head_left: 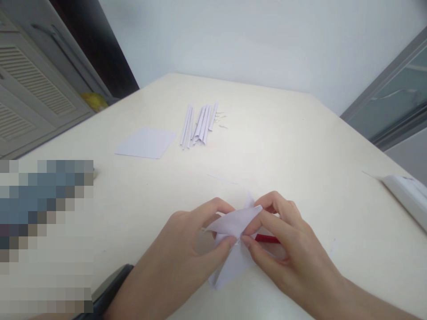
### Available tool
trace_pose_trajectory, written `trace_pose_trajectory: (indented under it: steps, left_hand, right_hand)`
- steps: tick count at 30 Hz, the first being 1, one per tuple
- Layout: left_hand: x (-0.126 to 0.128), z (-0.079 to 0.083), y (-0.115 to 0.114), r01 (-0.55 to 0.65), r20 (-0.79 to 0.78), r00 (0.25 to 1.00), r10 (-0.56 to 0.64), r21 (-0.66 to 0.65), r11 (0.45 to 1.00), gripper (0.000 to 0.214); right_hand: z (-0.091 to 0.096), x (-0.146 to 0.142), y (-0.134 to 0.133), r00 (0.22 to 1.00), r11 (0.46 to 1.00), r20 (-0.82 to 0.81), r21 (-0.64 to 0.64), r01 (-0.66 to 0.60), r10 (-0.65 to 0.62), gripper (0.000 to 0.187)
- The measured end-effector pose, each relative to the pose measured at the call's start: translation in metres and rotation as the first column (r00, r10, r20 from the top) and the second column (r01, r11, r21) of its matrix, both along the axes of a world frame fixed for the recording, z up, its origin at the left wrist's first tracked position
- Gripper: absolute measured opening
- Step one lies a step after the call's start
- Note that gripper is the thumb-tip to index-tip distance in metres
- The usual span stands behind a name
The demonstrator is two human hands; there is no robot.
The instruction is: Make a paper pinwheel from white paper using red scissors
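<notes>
A white sheet of paper (233,262) lies near the table's front, its upper part curled up and bent between my hands. My left hand (187,249) pinches its left side, thumb tip close to the middle of the fold. From the right, my right hand (287,240) grips the same paper, its thumb and index finger meeting near the left thumb. A slim red object (267,238) shows partly under the right fingers; the hand and paper hide the rest, so its kind is unclear.
Several rolled paper tubes (202,124) lie farther back on the pale table (283,133), with thin scraps (220,118) beside them. Flat white paper (147,142) rests to their left. A white packet-like object (407,195) sits at the right edge. A blurred patch covers the lower left.
</notes>
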State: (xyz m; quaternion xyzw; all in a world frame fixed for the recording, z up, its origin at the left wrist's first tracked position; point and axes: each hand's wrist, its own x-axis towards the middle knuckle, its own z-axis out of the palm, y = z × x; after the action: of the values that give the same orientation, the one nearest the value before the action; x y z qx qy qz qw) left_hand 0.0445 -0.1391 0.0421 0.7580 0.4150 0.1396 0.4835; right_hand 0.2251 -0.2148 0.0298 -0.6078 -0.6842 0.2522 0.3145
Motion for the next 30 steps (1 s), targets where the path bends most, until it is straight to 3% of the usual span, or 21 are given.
trace_pose_trajectory:
  steps: [10, 22, 30]
  left_hand:
    - [0.0031, 0.0051, -0.0001, 0.010, 0.001, 1.000, -0.010, -0.012, 1.000, 0.017]
    - [-0.0008, -0.0029, 0.0029, 0.002, 0.111, 0.994, 0.003, -0.048, 0.999, 0.010]
    - [0.0012, -0.0045, 0.0025, -0.020, 0.086, 0.996, 0.023, -0.044, 0.999, 0.010]
  right_hand:
    - [-0.0019, -0.0008, -0.0001, 1.000, 1.000, 0.005, -0.004, -0.018, 0.018, 0.013]
    - [-0.0032, 0.0000, 0.0022, 0.998, 0.997, 0.055, 0.079, 0.009, -0.013, 0.012]
    - [-0.0043, 0.0012, 0.0008, 0.997, 0.996, 0.076, 0.086, -0.004, -0.003, 0.012]
